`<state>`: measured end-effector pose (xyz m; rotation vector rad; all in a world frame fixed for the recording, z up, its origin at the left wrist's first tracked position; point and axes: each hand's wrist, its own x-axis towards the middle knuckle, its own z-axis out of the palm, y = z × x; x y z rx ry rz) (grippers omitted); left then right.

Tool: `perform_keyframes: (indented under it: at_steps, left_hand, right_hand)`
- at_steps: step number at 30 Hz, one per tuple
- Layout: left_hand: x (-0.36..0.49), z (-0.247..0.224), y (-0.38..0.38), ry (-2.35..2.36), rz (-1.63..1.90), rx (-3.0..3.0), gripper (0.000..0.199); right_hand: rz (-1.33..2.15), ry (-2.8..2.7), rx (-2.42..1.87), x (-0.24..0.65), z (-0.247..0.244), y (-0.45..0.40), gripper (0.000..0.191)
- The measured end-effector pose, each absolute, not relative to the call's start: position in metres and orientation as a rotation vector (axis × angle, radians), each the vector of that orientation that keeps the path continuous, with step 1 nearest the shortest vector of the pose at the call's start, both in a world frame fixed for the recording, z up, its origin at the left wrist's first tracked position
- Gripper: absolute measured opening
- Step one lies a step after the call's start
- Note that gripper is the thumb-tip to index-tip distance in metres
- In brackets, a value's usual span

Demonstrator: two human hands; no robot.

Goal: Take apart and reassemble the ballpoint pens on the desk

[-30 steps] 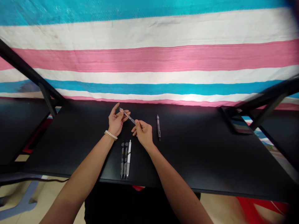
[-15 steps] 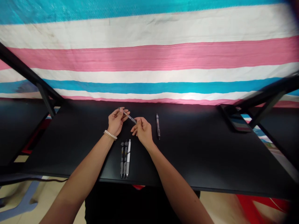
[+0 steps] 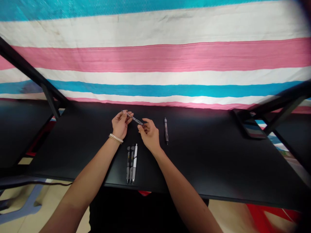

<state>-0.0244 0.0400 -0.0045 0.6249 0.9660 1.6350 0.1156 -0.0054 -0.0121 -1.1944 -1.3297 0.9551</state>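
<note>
A slim grey-and-clear pen (image 3: 137, 120) slants between my hands above the black table. My left hand (image 3: 120, 124), with a pale twisted bracelet at the wrist, pinches its upper left end between thumb and fingers. At the pen's clip end, my right hand (image 3: 150, 133) has its thumb and index finger parted. Whether those fingers touch the pen is unclear. Below the hands lie two dark pens (image 3: 128, 165) and a white pen (image 3: 135, 163), side by side. Right of my right hand, another grey pen (image 3: 166, 131) rests on its own.
The black tabletop (image 3: 206, 161) reaches back to a striped plastic sheet (image 3: 155, 58). Toward the right rear lies a dark phone-like slab (image 3: 250, 124) beside a black slanted frame bar (image 3: 279, 97). Another slanted bar (image 3: 31, 71) stands at the left.
My right thumb and index finger have moved apart at the pen's end, and its clip now shows. The left hand keeps its pinch. The view has shifted slightly.
</note>
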Motion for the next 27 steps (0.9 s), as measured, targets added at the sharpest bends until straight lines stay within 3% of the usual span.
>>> perform_keyframes:
  at_steps: [15, 21, 27]
  left_hand:
    - [-0.022, -0.003, 0.037, 0.923, 1.61, 0.633, 0.034]
    - [-0.025, 0.0, 0.036, 0.843, 1.52, 0.64, 0.027]
    - [-0.028, 0.001, 0.035, 0.72, 1.451, 0.65, 0.026]
  right_hand:
    - [0.973, -1.4, -1.199, 0.116, -0.013, -0.007, 0.028]
    - [1.024, -1.452, -1.225, 0.121, -0.007, -0.007, 0.046]
    - [1.16, -1.357, -1.147, 0.126, -0.001, -0.006, 0.051]
